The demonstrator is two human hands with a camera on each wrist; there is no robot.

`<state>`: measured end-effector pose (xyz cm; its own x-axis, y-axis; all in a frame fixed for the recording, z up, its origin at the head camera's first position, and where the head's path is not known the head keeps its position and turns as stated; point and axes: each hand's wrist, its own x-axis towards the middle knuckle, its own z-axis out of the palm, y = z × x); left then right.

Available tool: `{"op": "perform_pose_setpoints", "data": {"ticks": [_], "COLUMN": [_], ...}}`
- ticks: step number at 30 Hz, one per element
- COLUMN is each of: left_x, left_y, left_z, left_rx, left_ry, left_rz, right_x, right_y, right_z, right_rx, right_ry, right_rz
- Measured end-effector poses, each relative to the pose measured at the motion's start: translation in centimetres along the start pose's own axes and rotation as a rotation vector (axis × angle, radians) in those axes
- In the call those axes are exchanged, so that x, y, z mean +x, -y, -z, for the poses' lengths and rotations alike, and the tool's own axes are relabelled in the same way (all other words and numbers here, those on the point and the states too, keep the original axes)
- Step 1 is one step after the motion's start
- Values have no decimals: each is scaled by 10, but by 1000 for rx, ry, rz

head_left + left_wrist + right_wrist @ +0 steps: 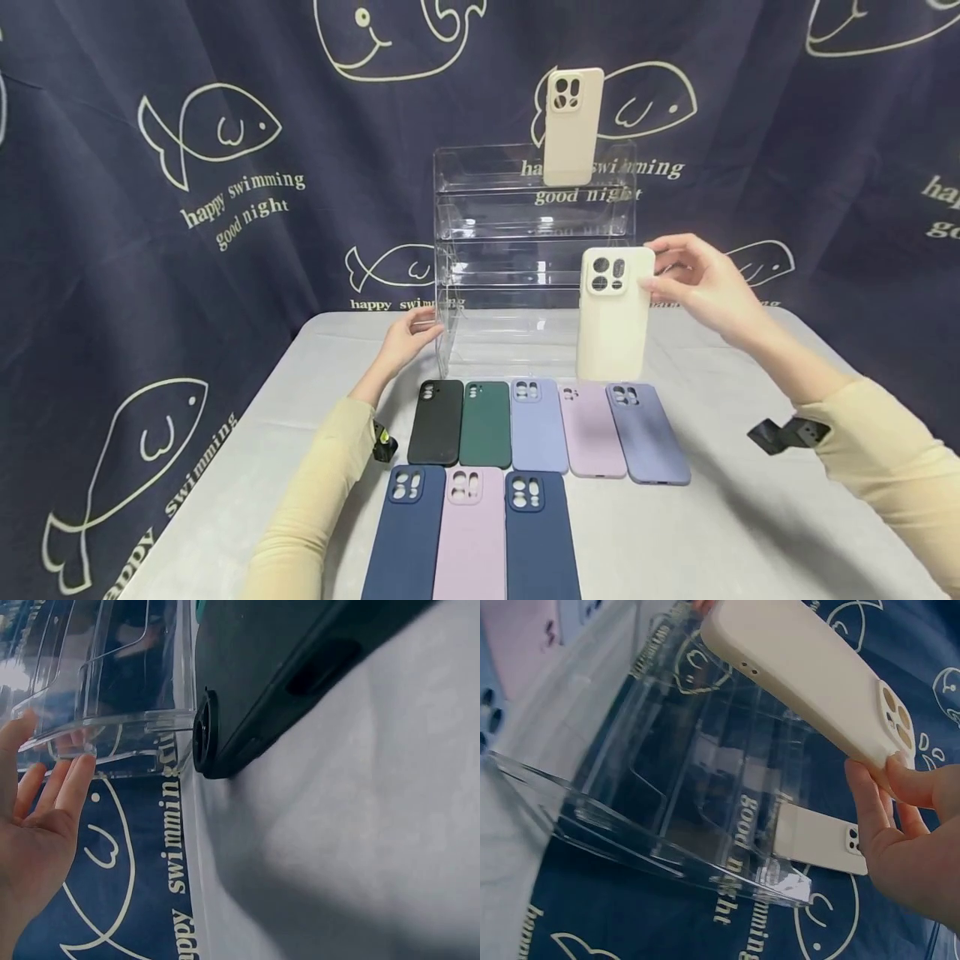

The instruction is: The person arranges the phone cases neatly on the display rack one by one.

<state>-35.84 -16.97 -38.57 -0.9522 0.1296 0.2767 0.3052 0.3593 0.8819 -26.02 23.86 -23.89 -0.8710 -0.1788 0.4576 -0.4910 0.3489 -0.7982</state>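
My right hand [708, 283] pinches a cream phone case [613, 325] by its upper right edge, between thumb and fingers. The case stands upright in front of the right part of a clear tiered display rack [517, 333], its camera cutouts at the top. In the right wrist view the same cream case [802, 667] slants above the rack's tiers. My left hand [408, 337] holds the rack's left side; in the left wrist view the thumb and fingers of that hand [45, 832] lie about its clear edge. A second cream case [572, 133] stands on the rack's top tier, towards the right.
Before the rack lie a black case [435, 425], a green one [486, 425], a light blue one [538, 425], a lilac one [594, 429] and a grey-blue one [651, 437]. Nearer are two navy cases [543, 542] with a lilac case [470, 542] between. A dark curtain [225, 350] hangs behind.
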Motion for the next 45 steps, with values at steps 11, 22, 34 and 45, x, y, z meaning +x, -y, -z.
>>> {"op": "perform_pose_setpoints", "data": {"ticks": [11, 22, 34, 45], "left_x": [-5, 2, 2, -1], "left_y": [-14, 3, 3, 6], "left_z": [-1, -4, -3, -3], "left_rx": [-45, -27, -8, -22], "left_ry": [7, -14, 12, 14], "left_rz": [32, 35, 31, 22], "right_x": [49, 99, 144, 178], "right_y": [20, 42, 47, 51], "right_z": [-8, -18, -36, -44], "right_rx": [103, 140, 182, 133], "right_ry": [-47, -115, -195, -242], "right_rz": [55, 60, 56, 53]}}
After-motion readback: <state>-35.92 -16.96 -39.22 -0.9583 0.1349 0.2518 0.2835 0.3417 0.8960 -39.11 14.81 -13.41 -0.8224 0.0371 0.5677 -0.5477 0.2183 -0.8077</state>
